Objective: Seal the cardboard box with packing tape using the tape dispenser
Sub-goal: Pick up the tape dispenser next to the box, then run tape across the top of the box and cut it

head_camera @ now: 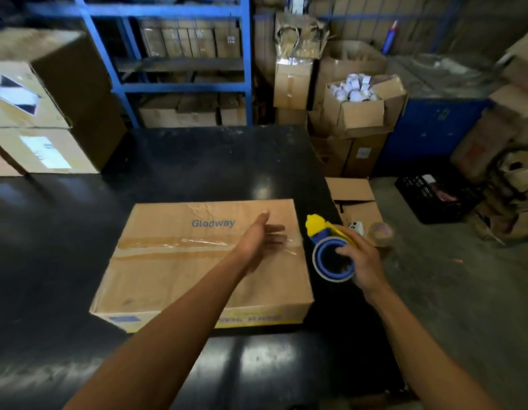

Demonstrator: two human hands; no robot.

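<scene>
A flat cardboard box point(180, 279) printed "Glodway" lies on the black table point(49, 232). A strip of clear packing tape point(174, 242) runs along its centre seam. My left hand point(264, 236) hovers flat over the right end of the seam, fingers stretched out and holding nothing. Just off the box's right edge, my right hand point(362, 258) grips the tape dispenser point(331, 251), a blue roll holder with a yellow head that points up and away from me.
An open carton point(356, 199) stands right of the table with a spare tape roll point(381, 233) and a white device point(357, 227) on it. Stacked boxes point(35, 119) crowd the back left. Blue shelving point(180, 63), cartons and a black crate point(431, 199) fill the background.
</scene>
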